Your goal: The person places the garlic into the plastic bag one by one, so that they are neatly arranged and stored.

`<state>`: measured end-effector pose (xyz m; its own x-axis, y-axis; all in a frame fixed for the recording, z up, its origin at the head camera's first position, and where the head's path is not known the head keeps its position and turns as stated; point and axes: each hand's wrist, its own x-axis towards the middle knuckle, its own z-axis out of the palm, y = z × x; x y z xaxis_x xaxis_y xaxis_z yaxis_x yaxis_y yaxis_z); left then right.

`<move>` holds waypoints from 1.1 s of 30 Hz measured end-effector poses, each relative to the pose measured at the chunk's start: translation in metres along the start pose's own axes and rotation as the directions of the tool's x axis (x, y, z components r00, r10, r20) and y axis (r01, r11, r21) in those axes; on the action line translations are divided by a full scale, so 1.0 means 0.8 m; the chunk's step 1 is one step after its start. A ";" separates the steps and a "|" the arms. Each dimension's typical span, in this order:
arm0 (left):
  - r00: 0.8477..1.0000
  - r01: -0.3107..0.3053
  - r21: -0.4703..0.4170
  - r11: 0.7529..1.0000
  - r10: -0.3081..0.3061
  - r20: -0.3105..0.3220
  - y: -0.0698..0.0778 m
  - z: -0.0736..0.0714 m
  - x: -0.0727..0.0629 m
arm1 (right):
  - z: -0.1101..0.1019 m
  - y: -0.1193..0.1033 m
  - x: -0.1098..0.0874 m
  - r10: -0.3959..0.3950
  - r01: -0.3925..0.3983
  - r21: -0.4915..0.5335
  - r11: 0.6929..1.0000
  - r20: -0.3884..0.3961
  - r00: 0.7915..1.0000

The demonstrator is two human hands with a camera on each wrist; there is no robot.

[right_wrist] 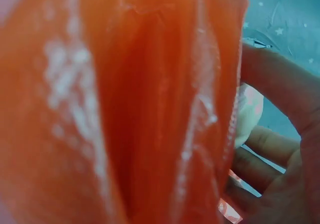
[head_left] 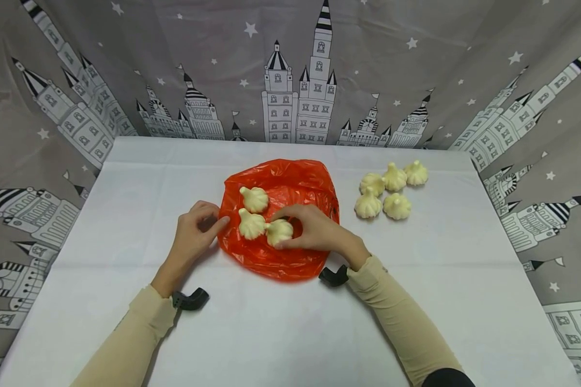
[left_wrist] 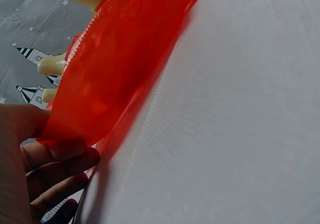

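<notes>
A red plastic bag (head_left: 271,263) lies spread open on the white table, with garlic bulbs inside it. My left hand (head_left: 197,228) pinches the bag's left rim between thumb and fingers; the left wrist view shows the thin red film (left_wrist: 115,68) held there, with pale garlic stems (left_wrist: 52,64) beyond it. Inside the bag my right hand (head_left: 314,228) grips a garlic bulb (head_left: 280,232) between thumb and fingers. Two more bulbs sit beside it, one garlic bulb (head_left: 252,224) just left and another garlic bulb (head_left: 254,200) behind. In the right wrist view, red film hides much of the scene.
Several other garlic bulbs (head_left: 396,206) stand in a loose group on the table, right of the bag. A grey curtain (head_left: 242,64) printed with castles and stars hangs behind the white tabletop (head_left: 271,333). Black wrist mounts (head_left: 191,299) project from both sleeves.
</notes>
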<state>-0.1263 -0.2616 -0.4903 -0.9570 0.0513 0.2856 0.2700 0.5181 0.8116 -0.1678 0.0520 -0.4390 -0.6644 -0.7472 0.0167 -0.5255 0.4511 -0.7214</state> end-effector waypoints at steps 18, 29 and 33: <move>1.000 0.011 0.010 1.000 -0.011 -0.005 0.003 -0.003 0.001 | 0.007 0.005 0.001 0.012 -0.011 -0.006 1.000 0.046 0.999; 1.000 -0.004 -0.004 1.000 0.004 -0.015 0.006 -0.002 -0.001 | 0.004 0.000 -0.003 0.017 -0.017 -0.001 1.000 0.014 1.000; 1.000 -0.002 -0.001 1.000 0.002 -0.009 0.002 -0.001 0.001 | -0.001 -0.001 -0.008 0.015 -0.014 0.018 1.000 -0.029 0.999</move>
<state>-0.1262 -0.2610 -0.4885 -0.9554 0.0450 0.2920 0.2723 0.5173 0.8113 -0.1634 0.0570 -0.4378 -0.6872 -0.7260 0.0258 -0.5059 0.4528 -0.7342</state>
